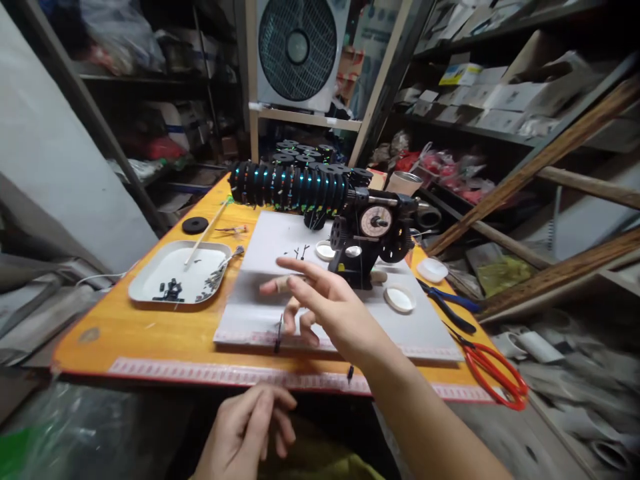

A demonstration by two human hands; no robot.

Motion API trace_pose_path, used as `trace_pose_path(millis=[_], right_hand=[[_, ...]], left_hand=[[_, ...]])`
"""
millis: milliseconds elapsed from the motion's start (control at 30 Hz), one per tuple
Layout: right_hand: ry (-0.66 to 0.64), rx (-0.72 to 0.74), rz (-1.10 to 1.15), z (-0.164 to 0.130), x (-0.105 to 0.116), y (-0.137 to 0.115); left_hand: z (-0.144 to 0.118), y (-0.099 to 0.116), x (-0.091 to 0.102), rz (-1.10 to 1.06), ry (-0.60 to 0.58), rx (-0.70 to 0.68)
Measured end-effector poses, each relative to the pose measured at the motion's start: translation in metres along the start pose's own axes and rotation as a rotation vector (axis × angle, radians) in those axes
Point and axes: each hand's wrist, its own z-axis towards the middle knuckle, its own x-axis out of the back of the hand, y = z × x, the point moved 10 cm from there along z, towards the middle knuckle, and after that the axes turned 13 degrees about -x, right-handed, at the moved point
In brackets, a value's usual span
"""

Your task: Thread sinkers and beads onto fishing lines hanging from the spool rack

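Note:
My right hand (330,303) hovers over the white board (250,293), its index and middle fingers stretched out and apart; a pale band wraps one finger. Below its fingertips is a thin dark piece (278,337) at the board's front edge; I see no grip on it. Close to my body, at the table's front edge, my left hand (247,427) is closed with curled fingers, whatever is inside hidden. Small black branched pieces (303,252) rest on the board beyond the right hand. Behind stands a black machine (357,260) with a dial and a long ribbed roller (290,187).
A white tray (143,283) of small dark parts and a stick (205,233) are on the left, near a black disc (195,225). Round white lids (400,299), blue-handled pliers (450,300) and red-handled scissors (500,377) lie right. A fan (297,87) stands behind.

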Motion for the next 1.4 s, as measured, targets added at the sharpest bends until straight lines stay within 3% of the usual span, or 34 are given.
trace_pose_path(millis=[133,233,300,333,467,600,700,867,1067,1233,1400], right_hand=[[-0.081,0.025,-0.027,0.006,-0.013,-0.010],[-0.108,0.037,-0.049,-0.001,-0.019,-0.019],[-0.123,0.042,-0.068,-0.005,-0.025,-0.024],[-0.128,0.045,-0.077,-0.006,-0.027,-0.027],[-0.126,0.059,-0.089,-0.009,-0.031,-0.033],[-0.100,0.027,-0.063,-0.008,-0.019,-0.023],[-0.168,-0.099,-0.018,-0.006,-0.017,0.001],[-0.243,-0.236,0.094,-0.009,-0.019,0.029],[-0.205,-0.224,0.178,-0.016,-0.014,0.027],[-0.194,-0.213,0.170,-0.017,-0.012,0.027],[-0.166,-0.161,0.102,-0.019,-0.010,0.018]], left_hand=[[0.009,0.037,0.019,0.536,-0.001,-0.288],[0.020,0.069,0.037,0.715,0.172,-0.418],[0.033,0.084,0.044,0.602,0.258,-0.426],[0.041,0.089,0.042,0.479,0.248,-0.424],[0.062,0.097,0.014,0.174,0.047,-0.404],[0.052,0.069,-0.014,-0.184,-0.099,-0.203],[0.034,0.048,-0.033,-0.477,-0.159,-0.067],[0.009,0.033,-0.053,-0.807,-0.204,0.078],[-0.008,0.029,-0.062,-0.998,-0.227,0.152],[-0.010,0.039,-0.063,-1.108,-0.268,0.135],[0.000,0.043,-0.052,-0.964,-0.222,0.113]])
